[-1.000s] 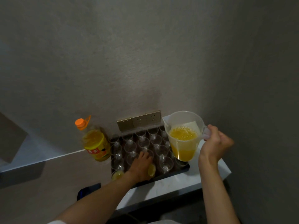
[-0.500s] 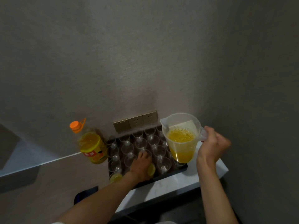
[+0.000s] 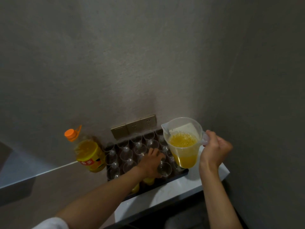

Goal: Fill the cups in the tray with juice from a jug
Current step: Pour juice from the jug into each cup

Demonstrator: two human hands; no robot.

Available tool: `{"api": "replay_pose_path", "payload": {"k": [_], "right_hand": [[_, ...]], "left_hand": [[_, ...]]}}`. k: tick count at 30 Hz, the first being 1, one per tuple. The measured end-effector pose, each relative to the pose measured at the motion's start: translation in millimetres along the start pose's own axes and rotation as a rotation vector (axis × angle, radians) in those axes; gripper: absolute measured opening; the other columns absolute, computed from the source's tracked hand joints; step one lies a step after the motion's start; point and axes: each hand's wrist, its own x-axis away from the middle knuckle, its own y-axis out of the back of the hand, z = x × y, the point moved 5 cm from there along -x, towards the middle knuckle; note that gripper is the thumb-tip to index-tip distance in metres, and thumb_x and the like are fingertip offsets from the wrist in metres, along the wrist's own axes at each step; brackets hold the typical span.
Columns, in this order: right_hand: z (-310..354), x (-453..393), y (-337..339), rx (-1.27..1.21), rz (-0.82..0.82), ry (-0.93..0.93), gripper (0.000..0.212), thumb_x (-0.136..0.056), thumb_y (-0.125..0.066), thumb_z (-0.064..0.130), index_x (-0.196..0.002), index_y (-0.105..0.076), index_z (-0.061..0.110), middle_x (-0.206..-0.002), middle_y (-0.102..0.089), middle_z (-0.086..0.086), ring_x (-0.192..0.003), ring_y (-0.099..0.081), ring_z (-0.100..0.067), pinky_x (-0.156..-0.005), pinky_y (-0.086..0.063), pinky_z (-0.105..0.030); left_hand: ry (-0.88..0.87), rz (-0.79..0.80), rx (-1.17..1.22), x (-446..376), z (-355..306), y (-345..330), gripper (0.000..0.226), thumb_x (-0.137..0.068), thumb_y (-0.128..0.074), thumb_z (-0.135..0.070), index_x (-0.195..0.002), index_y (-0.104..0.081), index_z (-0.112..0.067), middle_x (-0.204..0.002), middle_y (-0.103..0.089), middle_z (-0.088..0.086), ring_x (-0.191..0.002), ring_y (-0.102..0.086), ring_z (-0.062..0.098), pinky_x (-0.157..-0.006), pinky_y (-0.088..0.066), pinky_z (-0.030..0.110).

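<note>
Juice bottle (image 3: 90,154) stands capped left of the tray (image 3: 179,176), likely as refill stock. Left hand (image 3: 152,162) grips a clear cup (image 3: 164,169) in the tray, apparently steadying it; right hand (image 3: 214,149) clasps the half-full jug (image 3: 183,142) by its handle, upright above the tray's right end, not yet pouring.

Bottle (image 3: 90,156) and wall (image 3: 148,63) hem the tray (image 3: 178,176); near edge open.

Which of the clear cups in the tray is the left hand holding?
The empty clear cup in the near part of the tray, right of the left hand, below the jug. The other empty cups stand untouched.
</note>
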Motion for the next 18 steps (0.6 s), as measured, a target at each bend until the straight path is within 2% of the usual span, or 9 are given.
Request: {"api": "replay_pose_path", "payload": {"k": [3, 8, 13, 18], "right_hand": [[1, -2, 2, 0.003, -0.012, 0.011, 0.042, -0.091, -0.065, 0.009, -0.05, -0.055, 0.012, -0.051, -0.049, -0.009, -0.053, -0.049, -0.022, -0.057, -0.046, -0.022], [2, -4, 7, 0.007, -0.028, 0.005, 0.038, -0.088, -0.066, 0.013, -0.051, -0.058, 0.011, -0.052, -0.051, -0.012, -0.053, -0.048, -0.024, -0.059, -0.047, -0.03], [0, -4, 10, 0.012, -0.017, -0.03, 0.042, -0.09, -0.066, 0.005, -0.051, -0.054, 0.01, -0.042, -0.041, 0.008, -0.05, -0.04, -0.019, -0.056, -0.041, -0.029], [-1, -4, 12, 0.01, -0.017, -0.045, 0.042, -0.09, -0.066, 0.008, -0.05, -0.054, 0.012, -0.042, -0.041, 0.007, -0.05, -0.041, -0.019, -0.057, -0.042, -0.032]], "left_hand": [[-0.015, 0.081, -0.065, -8, -4, -1, 0.088, -0.074, -0.083, -0.045, -0.147, -0.037, -0.025, -0.148, -0.031, 0.007, -0.135, -0.028, 0.029, -0.106, -0.04, 0.046], [-0.018, 0.16, -0.11, -12, -7, -12, 0.098, -0.077, -0.083, -0.044, -0.156, -0.029, -0.023, -0.161, -0.02, 0.009, -0.147, -0.018, 0.034, -0.116, -0.031, 0.051], [0.003, 0.155, -0.118, -12, -7, -20, 0.093, -0.078, -0.081, -0.045, -0.154, -0.032, -0.025, -0.162, -0.015, 0.01, -0.15, -0.012, 0.037, -0.12, -0.024, 0.055], [0.038, 0.089, -0.003, -12, -7, -25, 0.082, -0.077, -0.08, -0.044, -0.146, -0.038, -0.027, -0.158, -0.018, 0.006, -0.149, -0.011, 0.036, -0.121, -0.021, 0.057]]}}
